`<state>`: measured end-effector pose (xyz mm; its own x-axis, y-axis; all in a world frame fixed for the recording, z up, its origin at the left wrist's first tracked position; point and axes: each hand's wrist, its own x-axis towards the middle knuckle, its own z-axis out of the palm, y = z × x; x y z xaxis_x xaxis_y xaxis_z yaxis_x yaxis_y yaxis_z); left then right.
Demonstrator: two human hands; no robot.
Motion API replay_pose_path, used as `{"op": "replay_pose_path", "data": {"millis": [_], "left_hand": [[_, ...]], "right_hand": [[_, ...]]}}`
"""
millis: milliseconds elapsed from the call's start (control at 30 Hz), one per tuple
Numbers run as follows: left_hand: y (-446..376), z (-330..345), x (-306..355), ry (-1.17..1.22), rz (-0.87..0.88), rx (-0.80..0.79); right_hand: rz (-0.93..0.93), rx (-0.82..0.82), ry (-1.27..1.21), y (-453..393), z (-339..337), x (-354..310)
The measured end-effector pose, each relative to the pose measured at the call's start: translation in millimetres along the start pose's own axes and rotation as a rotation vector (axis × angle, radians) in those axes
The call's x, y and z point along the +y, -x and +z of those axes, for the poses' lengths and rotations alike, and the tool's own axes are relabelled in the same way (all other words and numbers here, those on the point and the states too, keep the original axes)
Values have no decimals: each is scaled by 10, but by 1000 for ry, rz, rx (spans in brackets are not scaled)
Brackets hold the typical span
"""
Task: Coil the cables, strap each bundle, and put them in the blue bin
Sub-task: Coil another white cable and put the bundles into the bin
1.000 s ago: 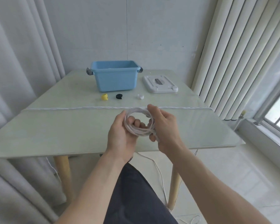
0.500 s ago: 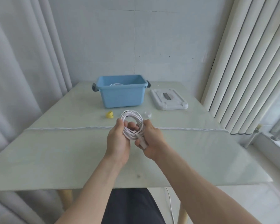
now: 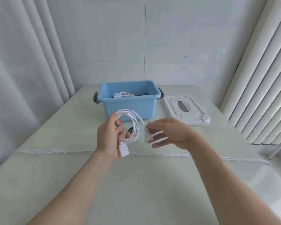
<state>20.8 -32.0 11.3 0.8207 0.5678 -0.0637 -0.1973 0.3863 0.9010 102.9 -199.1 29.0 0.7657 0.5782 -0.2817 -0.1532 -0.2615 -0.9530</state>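
Left hand (image 3: 109, 137) grips a coiled white cable (image 3: 131, 125) before the blue bin (image 3: 130, 103); blurred right hand (image 3: 170, 135), fingers spread, grasp unclear.

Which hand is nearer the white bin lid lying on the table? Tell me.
Right. The right hand hovers, blurred, just front-left of the white bin lid; the left hand, gripping the coiled white cable, sits farther left, before the blue plastic bin.

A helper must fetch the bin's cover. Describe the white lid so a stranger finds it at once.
On the pale green glass-topped table, find the blue plastic bin at the far end. The flat white rectangular plastic lid lies on the tabletop just right of it. Unlike the white cables nearby, it is a rigid slab with a grey recessed handle in its middle.
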Motion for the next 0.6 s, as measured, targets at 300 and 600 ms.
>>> {"op": "replay_pose_path", "data": {"millis": [300, 600], "left_hand": [[-150, -114, -178, -9, -79, 8], [-144, -106, -201, -59, -25, -49]], "right_hand": [[-167, 301, 566, -571, -609, 121], [-188, 176, 884, -754, -502, 248]]}}
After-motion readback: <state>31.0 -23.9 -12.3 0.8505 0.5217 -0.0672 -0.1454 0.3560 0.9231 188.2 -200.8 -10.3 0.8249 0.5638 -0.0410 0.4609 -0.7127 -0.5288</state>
